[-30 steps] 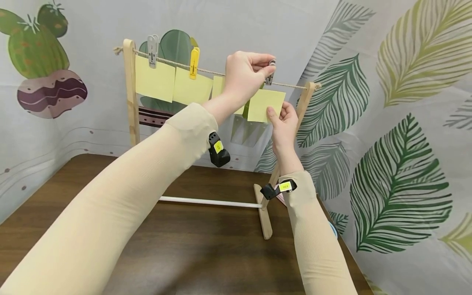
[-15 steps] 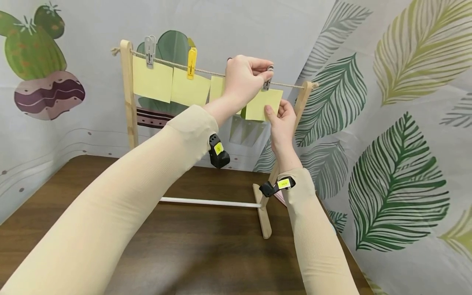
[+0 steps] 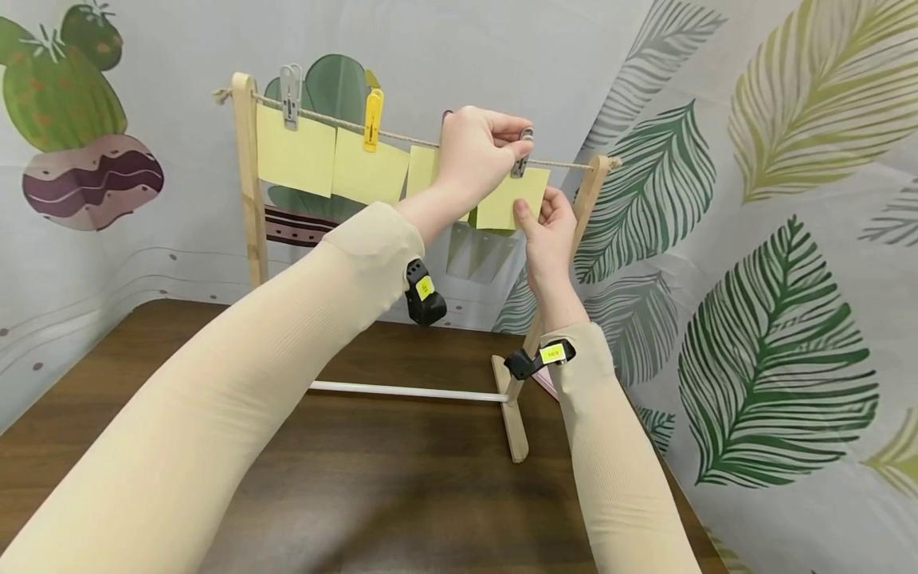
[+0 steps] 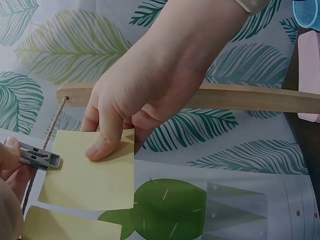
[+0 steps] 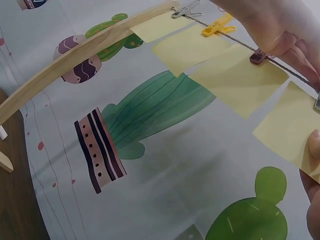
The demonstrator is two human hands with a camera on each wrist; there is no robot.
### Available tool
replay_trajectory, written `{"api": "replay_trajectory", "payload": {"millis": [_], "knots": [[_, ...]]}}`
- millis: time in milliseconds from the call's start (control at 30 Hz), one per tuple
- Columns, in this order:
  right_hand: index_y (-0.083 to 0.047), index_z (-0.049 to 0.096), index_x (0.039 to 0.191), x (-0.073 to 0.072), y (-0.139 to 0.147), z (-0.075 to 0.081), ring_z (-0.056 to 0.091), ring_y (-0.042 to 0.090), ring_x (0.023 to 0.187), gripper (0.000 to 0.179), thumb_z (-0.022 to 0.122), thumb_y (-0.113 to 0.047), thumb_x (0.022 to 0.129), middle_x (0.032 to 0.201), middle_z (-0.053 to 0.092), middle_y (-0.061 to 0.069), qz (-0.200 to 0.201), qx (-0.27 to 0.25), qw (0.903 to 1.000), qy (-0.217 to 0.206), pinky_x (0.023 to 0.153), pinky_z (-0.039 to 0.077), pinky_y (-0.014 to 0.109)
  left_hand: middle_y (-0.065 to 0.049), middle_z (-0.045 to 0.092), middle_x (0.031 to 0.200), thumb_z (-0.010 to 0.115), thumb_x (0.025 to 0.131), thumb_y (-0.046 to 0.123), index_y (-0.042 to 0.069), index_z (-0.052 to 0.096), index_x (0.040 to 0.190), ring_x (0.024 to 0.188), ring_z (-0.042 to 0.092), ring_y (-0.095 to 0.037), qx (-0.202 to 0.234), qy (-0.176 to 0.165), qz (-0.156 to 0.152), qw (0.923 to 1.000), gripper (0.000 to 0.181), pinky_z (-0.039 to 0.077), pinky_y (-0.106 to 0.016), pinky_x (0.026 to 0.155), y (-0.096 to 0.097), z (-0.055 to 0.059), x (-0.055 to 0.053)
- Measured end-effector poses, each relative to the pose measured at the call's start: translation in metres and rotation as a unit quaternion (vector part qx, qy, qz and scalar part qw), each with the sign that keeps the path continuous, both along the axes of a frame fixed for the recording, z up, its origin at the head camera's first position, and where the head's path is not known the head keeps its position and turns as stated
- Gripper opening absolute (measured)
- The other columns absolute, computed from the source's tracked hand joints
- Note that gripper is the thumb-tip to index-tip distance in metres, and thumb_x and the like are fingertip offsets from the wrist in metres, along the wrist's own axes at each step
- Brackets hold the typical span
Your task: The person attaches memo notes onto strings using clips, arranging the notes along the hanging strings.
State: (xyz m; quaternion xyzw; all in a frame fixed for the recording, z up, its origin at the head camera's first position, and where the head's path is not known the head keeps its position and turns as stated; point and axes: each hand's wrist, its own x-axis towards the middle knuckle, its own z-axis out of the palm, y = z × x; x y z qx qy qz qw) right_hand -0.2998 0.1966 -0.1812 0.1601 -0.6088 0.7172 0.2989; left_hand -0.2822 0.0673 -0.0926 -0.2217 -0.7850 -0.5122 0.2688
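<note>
In the head view my left hand (image 3: 476, 151) pinches a grey clothespin (image 3: 520, 165) at the rope (image 3: 562, 164), near its right end. Just below, my right hand (image 3: 551, 239) holds a square yellow sticky note (image 3: 505, 203) by its lower right part, thumb in front. The left wrist view shows the clothespin (image 4: 44, 158) with its tip over the note's (image 4: 75, 175) top edge. Along the rope to the left hang more yellow notes, under a grey clothespin (image 3: 290, 100), a yellow clothespin (image 3: 373, 119) and a dark red clothespin (image 5: 258, 56), which my left hand mostly hides in the head view.
A wooden frame with a left post (image 3: 248, 175) and right post (image 3: 590, 191) carries the rope. A white bar (image 3: 409, 391) joins its feet above the brown table (image 3: 358, 494). Patterned cloth (image 3: 717, 143) hangs behind. A pink object (image 4: 309, 75) and a blue mesh item (image 4: 306, 12) lie at the right.
The clothespin has come down relative to the note, and its tip now overlaps the note's top edge. Both hands keep their hold and have shifted only slightly.
</note>
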Motion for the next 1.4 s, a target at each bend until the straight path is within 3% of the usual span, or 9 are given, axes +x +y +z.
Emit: {"api": "replay_trajectory", "payload": {"millis": [433,733,967,1400], "knots": [[0.002,0.055,0.111,0.0,-0.002,0.002,0.064,0.008,0.085,0.02,0.061,0.004,0.092,0.094,0.065,-0.001,-0.004,-0.005,1.0,-0.004,0.075,0.052,0.018,0.0,0.074,0.112,0.073,0.089,0.021,0.016,0.07,0.122,0.097,0.071,-0.006,-0.029,-0.027,-0.007,0.9992,0.033,0.052,-0.016,0.082,-0.002,0.001,0.002],[-0.003,0.056,0.107,0.001,-0.003,0.0,0.063,0.007,0.085,0.016,0.061,0.001,0.093,0.092,0.065,-0.002,0.001,-0.002,1.0,-0.006,0.076,0.052,0.017,-0.002,0.071,0.119,0.071,0.091,0.024,0.011,0.065,0.128,0.104,0.069,-0.008,-0.062,-0.024,-0.013,0.9977,0.039,0.052,-0.016,0.087,-0.003,0.0,0.003],[-0.001,0.056,0.109,0.0,-0.002,-0.001,0.064,0.007,0.084,0.016,0.061,0.0,0.093,0.091,0.065,-0.003,0.006,-0.003,1.0,-0.001,0.075,0.052,0.017,-0.004,0.069,0.123,0.07,0.091,0.02,0.008,0.06,0.133,0.106,0.068,-0.008,-0.043,-0.029,-0.03,0.9982,0.045,0.051,-0.014,0.088,-0.004,-0.001,0.004],[-0.005,0.057,0.102,-0.002,0.0,-0.011,0.061,0.006,0.074,0.011,0.06,0.0,0.094,0.083,0.065,-0.004,0.008,-0.012,0.9997,-0.021,0.073,0.051,0.023,-0.006,0.066,0.128,0.067,0.093,0.019,0.006,0.059,0.134,0.113,0.065,-0.009,-0.017,-0.026,-0.035,0.9989,0.043,0.05,-0.014,0.091,-0.008,-0.003,0.008]]}}
